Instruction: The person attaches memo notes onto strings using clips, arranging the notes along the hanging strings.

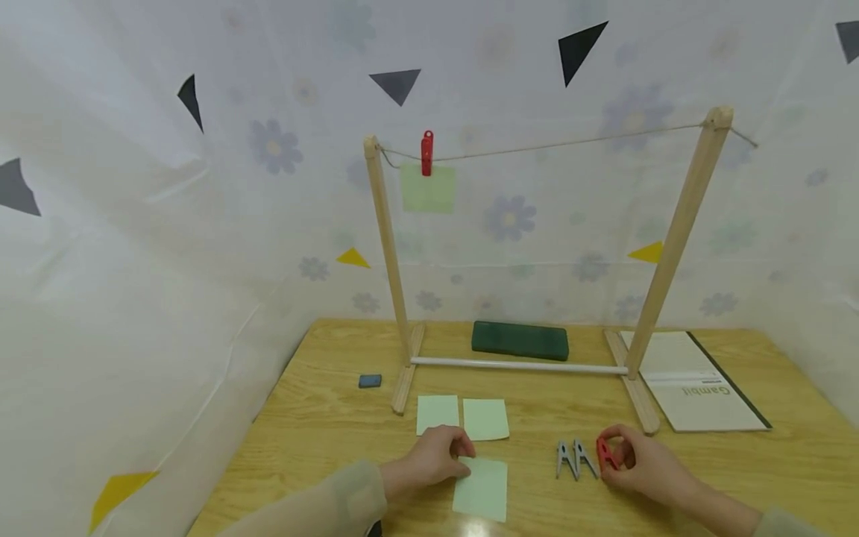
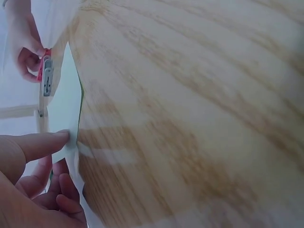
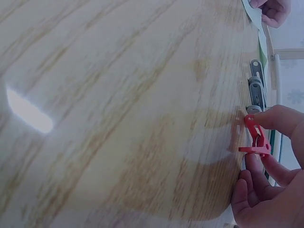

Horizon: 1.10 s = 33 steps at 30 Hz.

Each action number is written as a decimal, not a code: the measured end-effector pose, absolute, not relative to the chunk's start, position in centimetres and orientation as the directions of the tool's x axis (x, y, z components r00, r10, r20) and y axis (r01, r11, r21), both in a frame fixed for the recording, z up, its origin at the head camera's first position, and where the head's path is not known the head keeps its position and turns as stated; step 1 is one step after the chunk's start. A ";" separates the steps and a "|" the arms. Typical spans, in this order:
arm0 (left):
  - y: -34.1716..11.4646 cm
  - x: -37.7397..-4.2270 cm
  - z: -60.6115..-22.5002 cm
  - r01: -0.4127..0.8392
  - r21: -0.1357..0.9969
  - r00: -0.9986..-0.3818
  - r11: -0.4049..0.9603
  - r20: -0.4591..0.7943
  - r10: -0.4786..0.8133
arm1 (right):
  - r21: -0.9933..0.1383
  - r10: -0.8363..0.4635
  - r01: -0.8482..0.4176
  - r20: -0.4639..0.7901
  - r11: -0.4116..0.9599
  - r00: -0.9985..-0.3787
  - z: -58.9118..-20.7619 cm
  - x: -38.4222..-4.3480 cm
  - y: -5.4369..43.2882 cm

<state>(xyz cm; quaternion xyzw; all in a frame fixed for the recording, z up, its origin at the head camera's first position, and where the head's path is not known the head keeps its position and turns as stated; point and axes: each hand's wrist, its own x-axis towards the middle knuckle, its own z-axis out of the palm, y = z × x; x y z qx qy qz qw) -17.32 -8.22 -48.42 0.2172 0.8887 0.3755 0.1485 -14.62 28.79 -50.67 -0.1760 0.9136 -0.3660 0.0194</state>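
Note:
My left hand (image 1: pixel 435 455) pinches the upper left corner of a pale green paper square (image 1: pixel 482 489), its thumb on top and fingers beneath in the left wrist view. Two more green squares, the left one (image 1: pixel 438 414) and the right one (image 1: pixel 486 419), lie just beyond. My right hand (image 1: pixel 640 461) grips a red clothespin (image 1: pixel 607 453) between thumb and fingers, close over the table. Beside it stand two grey clothespins (image 1: pixel 576 459). Another red clothespin (image 1: pixel 426 153) holds a green square (image 1: pixel 429 190) on the string at the rack's left end.
The wooden rack has a left post (image 1: pixel 389 253), a right post (image 1: pixel 678 242), a string (image 1: pixel 550 147) and a white bar (image 1: pixel 517 365). Behind it lies a dark green case (image 1: pixel 520 340). A small blue block (image 1: pixel 370 381) sits left; a notebook (image 1: pixel 698 406) lies right.

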 end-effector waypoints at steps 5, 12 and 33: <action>-8.4 -17.4 -48.4 0.249 0.754 -0.859 0.608 -0.119 0.498 | -0.678 -0.344 -0.317 0.100 0.663 -0.933 -50.8 -14.5 28.8; -8.6 -17.6 -48.2 0.207 0.768 -0.857 0.606 -0.156 0.491 | -0.696 -0.345 -0.254 0.009 0.672 -0.938 -50.4 -14.5 29.1; -9.1 -17.8 -47.9 0.163 0.777 -0.867 0.608 -0.181 0.464 | -0.675 -0.329 -0.237 -0.009 0.699 -0.944 -49.4 -14.8 29.4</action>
